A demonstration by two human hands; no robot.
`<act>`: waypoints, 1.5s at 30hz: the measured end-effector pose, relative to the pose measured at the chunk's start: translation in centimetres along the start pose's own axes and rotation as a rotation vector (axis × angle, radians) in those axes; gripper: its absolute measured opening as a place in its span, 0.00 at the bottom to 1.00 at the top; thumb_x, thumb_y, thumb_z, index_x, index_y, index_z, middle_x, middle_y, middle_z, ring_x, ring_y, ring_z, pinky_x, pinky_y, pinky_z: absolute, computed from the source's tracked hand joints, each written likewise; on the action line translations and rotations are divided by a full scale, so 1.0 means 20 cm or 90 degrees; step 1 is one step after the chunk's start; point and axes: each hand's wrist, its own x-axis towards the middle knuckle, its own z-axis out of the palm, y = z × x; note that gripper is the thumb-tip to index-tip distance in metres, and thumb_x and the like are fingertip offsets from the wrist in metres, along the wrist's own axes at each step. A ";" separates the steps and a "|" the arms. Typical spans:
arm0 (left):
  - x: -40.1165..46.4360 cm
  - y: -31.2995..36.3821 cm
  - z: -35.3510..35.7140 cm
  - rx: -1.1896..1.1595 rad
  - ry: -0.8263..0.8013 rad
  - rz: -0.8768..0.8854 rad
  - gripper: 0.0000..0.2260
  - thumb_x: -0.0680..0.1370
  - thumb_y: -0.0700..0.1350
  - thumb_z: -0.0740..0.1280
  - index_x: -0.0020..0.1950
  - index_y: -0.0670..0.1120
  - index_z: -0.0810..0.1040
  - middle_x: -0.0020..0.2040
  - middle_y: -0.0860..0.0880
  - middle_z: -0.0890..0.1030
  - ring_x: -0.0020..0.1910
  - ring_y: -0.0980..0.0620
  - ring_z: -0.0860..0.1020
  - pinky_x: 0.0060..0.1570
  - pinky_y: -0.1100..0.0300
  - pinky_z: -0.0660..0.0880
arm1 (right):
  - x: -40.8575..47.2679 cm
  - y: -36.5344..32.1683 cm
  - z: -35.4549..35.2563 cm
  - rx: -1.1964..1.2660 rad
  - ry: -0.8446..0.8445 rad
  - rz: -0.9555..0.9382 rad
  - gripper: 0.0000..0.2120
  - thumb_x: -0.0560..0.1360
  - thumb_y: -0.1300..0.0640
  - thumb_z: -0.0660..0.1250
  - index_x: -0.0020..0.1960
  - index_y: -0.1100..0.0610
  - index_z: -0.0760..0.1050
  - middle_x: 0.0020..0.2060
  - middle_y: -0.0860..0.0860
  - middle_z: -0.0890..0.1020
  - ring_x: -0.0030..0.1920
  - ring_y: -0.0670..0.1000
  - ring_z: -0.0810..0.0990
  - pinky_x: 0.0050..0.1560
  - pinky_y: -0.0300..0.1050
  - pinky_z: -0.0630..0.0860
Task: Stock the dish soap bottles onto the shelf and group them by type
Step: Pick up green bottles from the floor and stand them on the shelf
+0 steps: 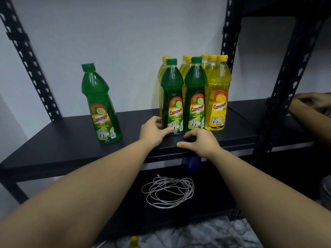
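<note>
On the black shelf [71,140] a lone green lime bottle [100,104] stands upright at the left. Two more green lime bottles [172,86] [195,90] stand side by side in front of several yellow lemon bottles [219,93], which are grouped at the back right. My left hand [152,133] wraps the base of the left one of the pair, thumb across its label and fingers on its left side. My right hand [198,142] rests on the shelf's front edge just before the other green bottle, fingers curled and holding nothing.
Black slotted uprights [231,33] frame the shelf. A coiled grey cable [168,190] lies on the lower shelf, with a blue object [192,163] above it. Another person's hand [315,101] works at the neighbouring rack. A yellow bottle top [133,242] shows by the floor.
</note>
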 end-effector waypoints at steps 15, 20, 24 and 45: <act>-0.31 -0.40 -0.59 0.071 0.208 0.066 0.13 0.73 0.48 0.79 0.50 0.50 0.77 0.52 0.51 0.75 0.51 0.50 0.78 0.53 0.52 0.79 | 0.01 -0.40 0.25 -0.032 -0.067 -0.082 0.22 0.74 0.38 0.75 0.59 0.52 0.85 0.54 0.46 0.84 0.55 0.48 0.81 0.57 0.48 0.79; -0.24 -0.48 -0.79 0.049 0.268 -0.049 0.31 0.70 0.51 0.82 0.66 0.47 0.71 0.64 0.46 0.70 0.61 0.48 0.74 0.57 0.55 0.73 | 0.06 -0.46 0.29 -0.037 -0.096 -0.084 0.27 0.69 0.34 0.77 0.58 0.52 0.85 0.53 0.46 0.84 0.55 0.47 0.81 0.59 0.48 0.79; -0.16 -0.51 -0.82 -0.046 0.153 -0.082 0.37 0.72 0.47 0.81 0.76 0.45 0.68 0.63 0.49 0.79 0.57 0.50 0.81 0.61 0.49 0.79 | 0.10 -0.42 0.27 -0.036 -0.111 -0.085 0.33 0.64 0.30 0.77 0.60 0.51 0.85 0.55 0.44 0.85 0.57 0.45 0.81 0.62 0.47 0.79; 0.42 -0.39 -0.35 -0.085 0.077 -0.055 0.34 0.70 0.51 0.82 0.73 0.49 0.73 0.58 0.49 0.84 0.55 0.51 0.82 0.54 0.55 0.77 | 0.06 -0.23 0.22 -0.058 -0.029 -0.111 0.35 0.66 0.24 0.70 0.62 0.47 0.83 0.59 0.41 0.80 0.62 0.45 0.77 0.61 0.49 0.77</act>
